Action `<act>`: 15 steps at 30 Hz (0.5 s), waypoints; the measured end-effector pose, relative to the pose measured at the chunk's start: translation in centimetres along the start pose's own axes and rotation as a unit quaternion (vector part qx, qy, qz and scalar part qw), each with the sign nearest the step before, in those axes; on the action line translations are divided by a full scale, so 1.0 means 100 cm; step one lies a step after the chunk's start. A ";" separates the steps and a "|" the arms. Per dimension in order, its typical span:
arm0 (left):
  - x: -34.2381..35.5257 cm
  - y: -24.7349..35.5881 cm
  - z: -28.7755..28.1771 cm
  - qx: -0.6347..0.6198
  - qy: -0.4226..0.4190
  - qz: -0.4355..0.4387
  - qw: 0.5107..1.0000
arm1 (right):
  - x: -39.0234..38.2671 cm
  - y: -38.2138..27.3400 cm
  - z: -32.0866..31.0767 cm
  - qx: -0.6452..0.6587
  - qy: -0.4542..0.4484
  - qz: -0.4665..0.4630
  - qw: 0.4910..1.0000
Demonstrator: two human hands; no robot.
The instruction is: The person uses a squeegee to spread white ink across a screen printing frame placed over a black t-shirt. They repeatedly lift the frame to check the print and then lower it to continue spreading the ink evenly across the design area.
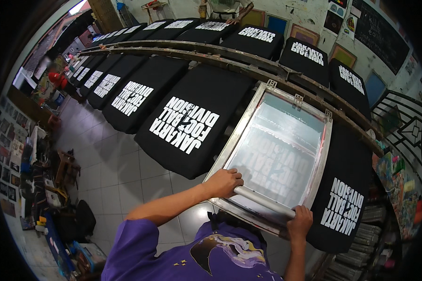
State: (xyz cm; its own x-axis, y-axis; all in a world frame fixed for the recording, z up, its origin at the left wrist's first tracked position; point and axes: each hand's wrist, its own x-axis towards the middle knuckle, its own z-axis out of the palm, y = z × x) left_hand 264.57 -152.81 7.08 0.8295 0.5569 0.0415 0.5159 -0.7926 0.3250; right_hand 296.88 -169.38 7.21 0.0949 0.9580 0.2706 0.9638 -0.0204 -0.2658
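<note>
A screen-printing frame (321, 154) with a pale mesh lies over a black shirt on a printing board in front of me. Across the near end of its mesh runs a long light-coloured squeegee (266, 201). Both ends of the squeegee are in my hands: my left hand (224, 182) is closed round the left end, beside the frame's left rail, and my right hand (299, 222) wraps the right end at the near right corner. White ink streaks the mesh, and block lettering shows faintly through it. The squeegee's blade edge is hidden.
Black shirts with white lettering lie left (206, 93) and right (344, 187) of the frame. More line both sides of a long rail (206, 55). One person (222, 7) stands behind the far row, another in red (56, 77) far left. Dark trays (365, 234) are stacked lower right.
</note>
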 end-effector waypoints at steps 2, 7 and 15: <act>-0.005 0.001 -0.001 0.002 -0.007 0.007 1.000 | -0.007 0.007 0.008 0.011 0.012 -0.003 1.000; -0.013 0.001 -0.009 -0.057 0.042 0.059 0.996 | -0.016 0.009 0.010 0.002 0.020 -0.020 1.000; -0.014 -0.002 0.020 0.017 0.046 0.021 0.999 | -0.011 -0.011 0.006 -0.005 0.024 0.044 0.999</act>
State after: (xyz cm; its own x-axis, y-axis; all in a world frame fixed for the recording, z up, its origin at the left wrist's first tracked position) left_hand 263.76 -153.95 5.04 0.8282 0.5420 0.1427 0.4888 -0.8231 0.2891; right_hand 295.61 -170.23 6.69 0.1910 0.9377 0.2903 0.9536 -0.1071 -0.2815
